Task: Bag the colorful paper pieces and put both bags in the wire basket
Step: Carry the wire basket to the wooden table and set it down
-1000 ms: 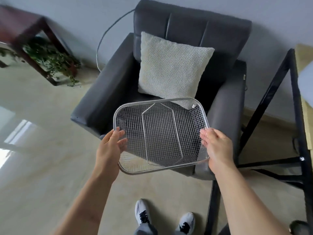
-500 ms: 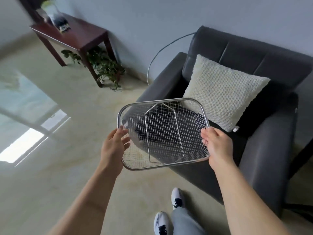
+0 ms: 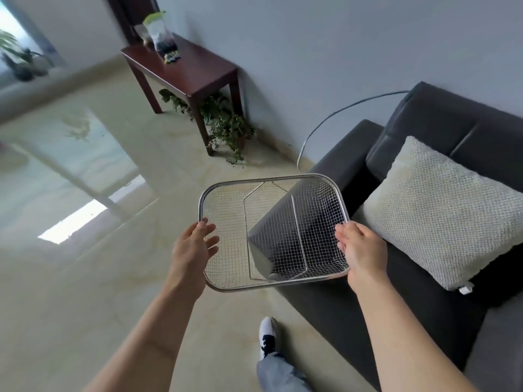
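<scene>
I hold an empty rectangular wire basket (image 3: 220, 188) in front of me, above the floor and the corner of a dark armchair. My left hand (image 3: 192, 250) grips its left rim and my right hand (image 3: 362, 250) grips its right rim. Far off on a dark wooden side table (image 3: 195, 72) stand two clear bags (image 3: 160, 33) with dark and colourful pieces inside; a few loose colourful pieces (image 3: 172, 58) lie beside them.
The grey armchair (image 3: 424, 128) with a pale cushion (image 3: 441, 210) fills the right side. A leafy plant (image 3: 223, 123) sits under the side table. Glossy beige floor spreads to the left. My shoe (image 3: 268, 332) is below the basket.
My view has swung left: the armchair has shifted to the right and the side table with the bags has come into sight. Both hands keep the basket.
</scene>
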